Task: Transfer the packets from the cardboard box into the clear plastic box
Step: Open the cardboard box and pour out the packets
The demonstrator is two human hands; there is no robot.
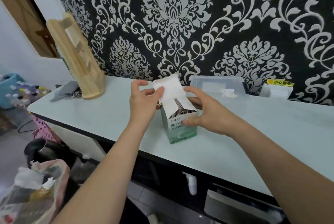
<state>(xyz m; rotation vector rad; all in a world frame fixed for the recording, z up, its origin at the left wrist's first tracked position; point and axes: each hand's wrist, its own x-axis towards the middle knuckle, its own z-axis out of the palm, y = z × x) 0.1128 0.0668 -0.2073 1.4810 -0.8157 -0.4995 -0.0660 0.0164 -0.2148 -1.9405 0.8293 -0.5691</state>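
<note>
A small green-and-white cardboard box (180,131) stands upright on the pale countertop (101,115), its white top flap (169,88) lifted open. Inside, the edges of several packets (182,111) show. My left hand (144,100) pinches the raised flap between thumb and fingers. My right hand (204,113) wraps around the box's upper right side, thumb on the front face. The clear plastic box (216,86) sits behind, against the wall, to the right of the cardboard box.
A wooden rack (77,61) stands at the counter's back left, with a grey item and keys beside it. A white holder with a yellow label (278,88) sits at the back right. Below the counter's left edge are a kettle, a plastic bag and baskets.
</note>
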